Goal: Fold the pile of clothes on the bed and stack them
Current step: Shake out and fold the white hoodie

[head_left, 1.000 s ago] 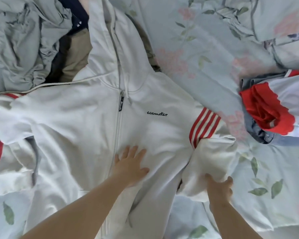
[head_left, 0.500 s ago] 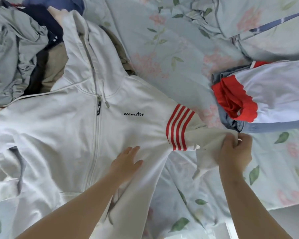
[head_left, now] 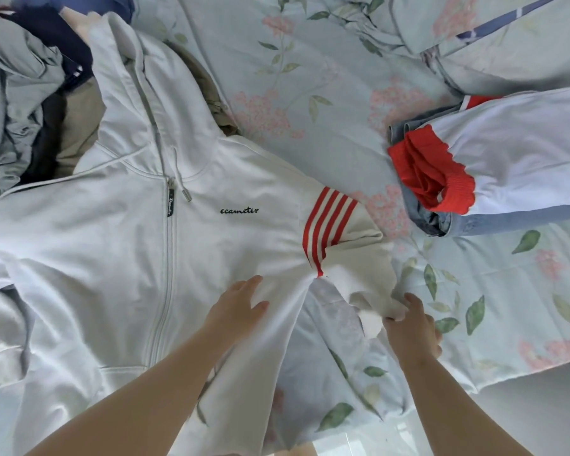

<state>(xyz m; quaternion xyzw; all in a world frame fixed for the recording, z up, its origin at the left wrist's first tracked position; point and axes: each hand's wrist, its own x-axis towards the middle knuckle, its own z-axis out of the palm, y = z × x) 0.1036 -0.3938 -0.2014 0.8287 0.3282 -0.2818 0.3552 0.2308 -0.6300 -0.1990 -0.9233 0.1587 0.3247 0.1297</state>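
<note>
**A:** White fabric over the near half of the bed (head_left: 310, 77): is that the hoodie (head_left: 112, 251)?

**B:** Yes. It lies front up, zip (head_left: 167, 274) done up, hood (head_left: 135, 77) pointing away, with "ecameter" written on the chest.

**A:** And the left hand (head_left: 237, 307)?

**B:** Flat on the body of the hoodie, just beside the armpit seam. Its fingers (head_left: 249, 284) are straight and released, pressing the cloth down.

**A:** The right hand (head_left: 412, 330)?

**B:** Its fingers (head_left: 413, 302) are grasping the bunched end of the sleeve (head_left: 359, 255), the one with red stripes (head_left: 329, 225) at the shoulder. The sleeve bends down toward the near edge of the bed.

**A:** Anything else on the bed?

**B:** A pile (head_left: 20, 93) of grey, navy and tan clothes at the far left, partly under the hood. To the right, apart from the hoodie, lie folded clothes (head_left: 514, 153): a white piece with a red band, on top of denim.
</note>
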